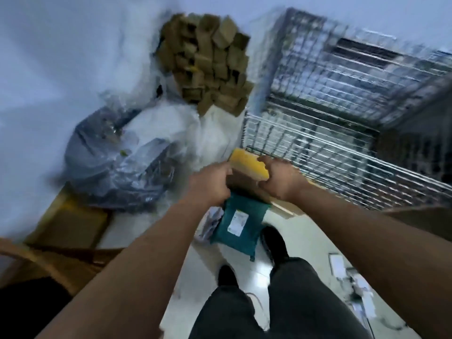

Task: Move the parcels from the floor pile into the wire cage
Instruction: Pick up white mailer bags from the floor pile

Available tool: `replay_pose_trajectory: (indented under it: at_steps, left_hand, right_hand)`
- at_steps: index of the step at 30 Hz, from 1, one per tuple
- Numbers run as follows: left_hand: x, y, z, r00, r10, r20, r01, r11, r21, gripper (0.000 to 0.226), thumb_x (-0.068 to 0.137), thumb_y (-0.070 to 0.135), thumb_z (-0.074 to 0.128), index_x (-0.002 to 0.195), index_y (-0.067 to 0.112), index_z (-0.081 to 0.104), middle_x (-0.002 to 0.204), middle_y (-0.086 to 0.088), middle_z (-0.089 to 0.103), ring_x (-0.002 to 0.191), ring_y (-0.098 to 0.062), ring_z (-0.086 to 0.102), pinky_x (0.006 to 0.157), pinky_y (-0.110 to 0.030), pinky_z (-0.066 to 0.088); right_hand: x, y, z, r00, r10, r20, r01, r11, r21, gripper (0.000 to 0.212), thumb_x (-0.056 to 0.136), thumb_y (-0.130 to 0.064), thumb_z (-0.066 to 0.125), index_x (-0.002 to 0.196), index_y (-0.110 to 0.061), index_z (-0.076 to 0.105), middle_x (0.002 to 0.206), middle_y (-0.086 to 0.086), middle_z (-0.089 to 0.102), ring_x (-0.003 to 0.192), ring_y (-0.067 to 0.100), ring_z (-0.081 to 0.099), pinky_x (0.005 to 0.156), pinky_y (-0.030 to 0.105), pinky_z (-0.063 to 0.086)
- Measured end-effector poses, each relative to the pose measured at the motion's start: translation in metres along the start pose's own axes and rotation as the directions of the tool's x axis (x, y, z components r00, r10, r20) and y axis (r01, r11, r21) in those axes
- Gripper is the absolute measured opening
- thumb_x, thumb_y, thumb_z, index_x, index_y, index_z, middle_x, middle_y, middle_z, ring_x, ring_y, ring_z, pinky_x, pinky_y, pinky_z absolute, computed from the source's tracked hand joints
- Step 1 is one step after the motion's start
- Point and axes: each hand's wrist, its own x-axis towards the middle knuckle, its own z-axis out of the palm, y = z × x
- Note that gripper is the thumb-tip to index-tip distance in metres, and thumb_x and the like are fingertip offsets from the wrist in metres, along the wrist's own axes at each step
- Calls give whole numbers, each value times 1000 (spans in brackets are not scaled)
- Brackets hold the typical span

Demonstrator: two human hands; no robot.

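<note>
Both my hands hold a stack of parcels in front of me. My left hand grips its left side and my right hand its right side. On top lies a yellow parcel, under it a brown cardboard box, and a teal plastic mailer with a white label hangs below. The wire cage stands just ahead and to the right, its near rim close to my right hand. The frame is blurred by motion.
A heap of small brown boxes lies at the back beside the cage. A clear plastic bag of dark items and white bags sit left. Flat cardboard lies at lower left. Papers litter the floor right of my feet.
</note>
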Motion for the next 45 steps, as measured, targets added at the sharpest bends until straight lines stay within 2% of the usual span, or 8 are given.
replay_pose_trajectory:
  at_steps: [7, 9, 16, 22, 26, 30, 35, 45]
  left_hand:
    - [-30, 128, -29, 968, 239, 73, -247, 959, 139, 65, 73, 24, 81, 132, 37, 56, 122, 5, 65, 107, -21, 64, 82, -34, 52]
    - [-37, 173, -24, 944, 313, 102, -327, 926, 186, 62, 76, 23, 79, 131, 38, 57, 121, 5, 66, 101, -21, 63, 77, -33, 51]
    - [-73, 330, 34, 803, 534, 264, -595, 733, 329, 55, 81, 23, 72, 133, 35, 58, 113, 1, 68, 94, -22, 64, 75, -36, 55]
    - [-113, 463, 119, 664, 609, 434, -745, 591, 310, 55, 82, 34, 79, 133, 38, 58, 123, 6, 70, 109, -21, 67, 92, -36, 55]
    - [-155, 541, 179, 532, 655, 536, -843, 465, 269, 56, 80, 35, 79, 133, 36, 59, 127, 4, 68, 115, -21, 64, 98, -39, 53]
    - [-203, 594, 233, 380, 678, 629, -924, 255, 283, 52, 82, 37, 73, 132, 39, 57, 126, 9, 66, 115, -19, 63, 88, -28, 48]
    - [-267, 640, 298, 213, 633, 744, -965, 15, 263, 45, 89, 37, 65, 133, 36, 57, 126, 6, 66, 115, -21, 63, 88, -32, 51]
    - [-435, 653, 392, -258, 375, 891, -848, -529, -23, 44, 92, 33, 59, 135, 32, 57, 132, 1, 64, 122, -25, 60, 95, -35, 51]
  right_hand:
    - [-141, 69, -45, 945, 315, -91, -295, 937, 185, 70, 90, -38, 69, 151, -23, 39, 141, 12, 59, 128, 32, 55, 101, 41, 50]
    - [-181, 90, -49, 912, 394, -112, -362, 903, 230, 70, 88, -38, 70, 150, -24, 41, 140, 12, 60, 126, 32, 56, 99, 42, 51]
    - [-309, 171, -39, 753, 638, -165, -529, 734, 426, 68, 86, -39, 69, 147, -25, 43, 139, 11, 59, 126, 32, 56, 101, 43, 51]
    - [-423, 256, 4, 591, 803, -76, -624, 514, 589, 70, 86, -40, 68, 148, -24, 41, 135, 12, 56, 124, 32, 55, 100, 40, 49]
    - [-495, 300, 32, 487, 873, -10, -633, 361, 685, 71, 86, -40, 68, 150, -26, 41, 137, 11, 58, 124, 30, 55, 100, 40, 49]
    - [-557, 327, 58, 353, 935, 41, -588, 188, 787, 72, 86, -41, 70, 150, -24, 41, 142, 11, 56, 128, 28, 54, 102, 39, 48]
    - [-625, 336, 102, 169, 977, 129, -515, -24, 857, 67, 89, -36, 70, 149, -21, 44, 146, 11, 54, 133, 27, 51, 105, 35, 46]
    - [-725, 244, 197, -295, 822, 487, -229, -556, 799, 67, 90, -28, 66, 150, -28, 38, 139, 9, 52, 127, 28, 53, 98, 39, 49]
